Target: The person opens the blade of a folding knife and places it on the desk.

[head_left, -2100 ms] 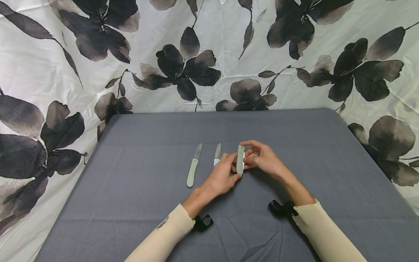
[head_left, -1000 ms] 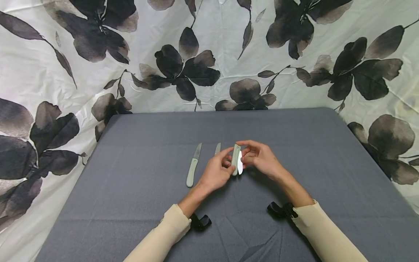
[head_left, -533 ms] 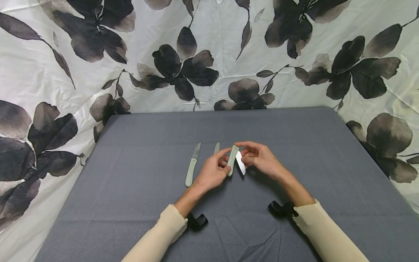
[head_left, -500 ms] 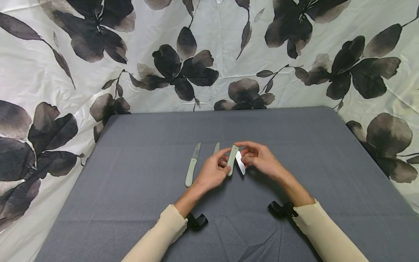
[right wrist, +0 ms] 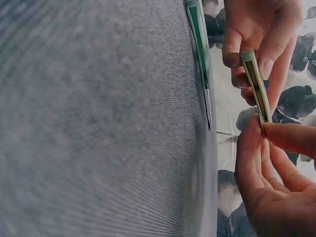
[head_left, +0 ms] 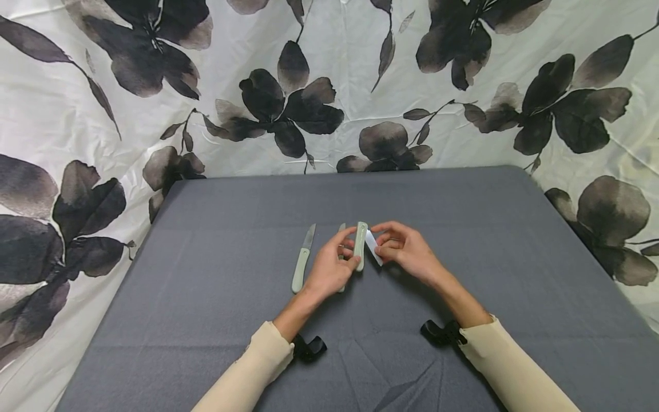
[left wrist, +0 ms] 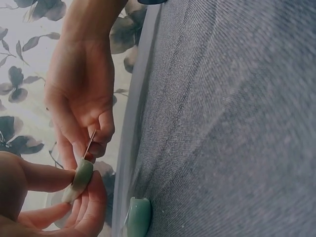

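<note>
Between my hands, raised over the table, is a folding knife with a pale green handle (head_left: pixel 360 247) and a shiny blade (head_left: pixel 373 249) partly swung out. My left hand (head_left: pixel 329 269) grips the handle between thumb and fingers. My right hand (head_left: pixel 409 252) pinches the blade with thumb and fingertips. In the right wrist view the handle's long slot (right wrist: pixel 256 81) faces the camera. Left of the hands lies an unfolded green-handled knife (head_left: pixel 301 270), blade pointing away. A second knife (head_left: pixel 342 228) lies behind my left hand, which covers most of it.
A dark grey cloth (head_left: pixel 231 309) with a few creases covers the table. At its back edge hangs a white curtain (head_left: pixel 350 143) printed with dark flowers. Black straps (head_left: pixel 309 348) sit at both wrists, by the cream sleeves (head_left: pixel 262 355).
The handle has moved left, away from my right hand, and lately a little upward. The blade, at first almost hidden behind the handle, has swung out to the right.
</note>
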A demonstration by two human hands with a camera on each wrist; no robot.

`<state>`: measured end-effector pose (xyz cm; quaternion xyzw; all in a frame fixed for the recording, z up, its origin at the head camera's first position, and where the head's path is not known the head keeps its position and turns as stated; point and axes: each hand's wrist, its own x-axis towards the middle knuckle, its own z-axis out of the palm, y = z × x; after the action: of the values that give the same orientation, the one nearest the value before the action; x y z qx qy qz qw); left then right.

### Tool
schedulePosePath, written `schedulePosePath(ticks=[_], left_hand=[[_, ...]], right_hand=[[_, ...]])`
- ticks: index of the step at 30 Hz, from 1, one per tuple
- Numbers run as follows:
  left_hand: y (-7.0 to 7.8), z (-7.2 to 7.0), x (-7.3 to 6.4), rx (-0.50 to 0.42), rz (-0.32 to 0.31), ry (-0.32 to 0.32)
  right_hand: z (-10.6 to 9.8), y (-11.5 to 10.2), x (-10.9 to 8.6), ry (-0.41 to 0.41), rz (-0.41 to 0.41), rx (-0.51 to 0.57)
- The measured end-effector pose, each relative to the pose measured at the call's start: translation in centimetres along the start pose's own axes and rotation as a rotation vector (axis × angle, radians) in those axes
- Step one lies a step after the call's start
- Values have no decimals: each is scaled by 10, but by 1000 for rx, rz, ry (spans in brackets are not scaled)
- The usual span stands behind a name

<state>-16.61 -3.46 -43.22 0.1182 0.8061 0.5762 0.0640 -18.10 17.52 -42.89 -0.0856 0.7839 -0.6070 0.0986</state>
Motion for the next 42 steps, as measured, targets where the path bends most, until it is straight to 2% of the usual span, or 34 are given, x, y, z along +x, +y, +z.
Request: schedulePosePath(ticks=[13,42], left_hand=[[0,-6,-3,-4,-5,-33],[-7,-18,-8,34,18,-111]], right_hand=[[-6,3,-1,-4,-38,-49],[-11,3,-1,-2,-38,-145]])
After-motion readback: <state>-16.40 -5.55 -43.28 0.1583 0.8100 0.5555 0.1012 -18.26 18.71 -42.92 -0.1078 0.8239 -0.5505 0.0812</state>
